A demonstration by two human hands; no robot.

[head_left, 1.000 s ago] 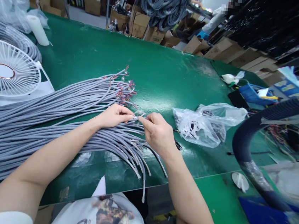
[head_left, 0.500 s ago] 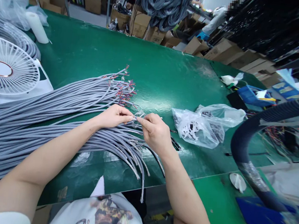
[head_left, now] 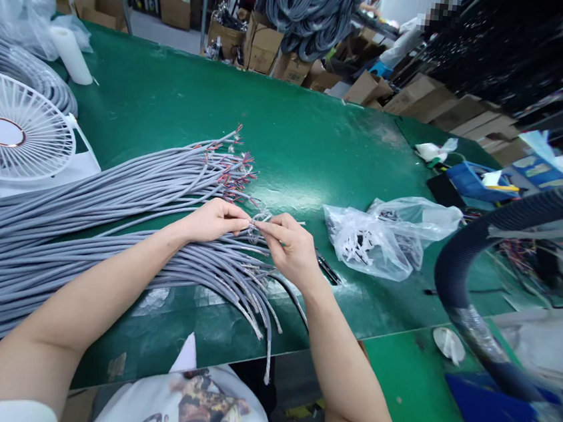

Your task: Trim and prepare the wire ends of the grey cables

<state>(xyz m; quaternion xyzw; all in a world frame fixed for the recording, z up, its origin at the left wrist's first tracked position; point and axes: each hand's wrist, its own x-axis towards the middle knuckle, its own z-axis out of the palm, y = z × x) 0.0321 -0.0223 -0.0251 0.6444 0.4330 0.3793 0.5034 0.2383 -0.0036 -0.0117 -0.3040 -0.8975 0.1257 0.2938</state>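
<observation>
My left hand (head_left: 217,220) pinches a grey cable close to its stripped end. Opposite it, my right hand (head_left: 290,245) has thumb and forefinger closed on the end of the same cable, where fine pale strands (head_left: 253,233) fan out between the fingertips. Under my hands lies a bundle of grey cables (head_left: 205,263) with pale braided ends, several hanging over the table's front edge. Behind my left forearm rests a second bundle of grey cables (head_left: 165,172), its ends showing red and dark inner wires (head_left: 238,173). Black-handled tweezers or a similar slim tool (head_left: 328,270) lie right of my right hand.
A clear plastic bag (head_left: 384,238) of small white and dark parts lies to the right on the green table (head_left: 319,141). A white fan (head_left: 23,130) stands at left. A thick dark hose (head_left: 452,262) arches at right. Another person (head_left: 405,39) is at the back.
The right hand's fingers have shifted slightly on the cable end, and the pale strands look more spread. The left hand is nearly still.
</observation>
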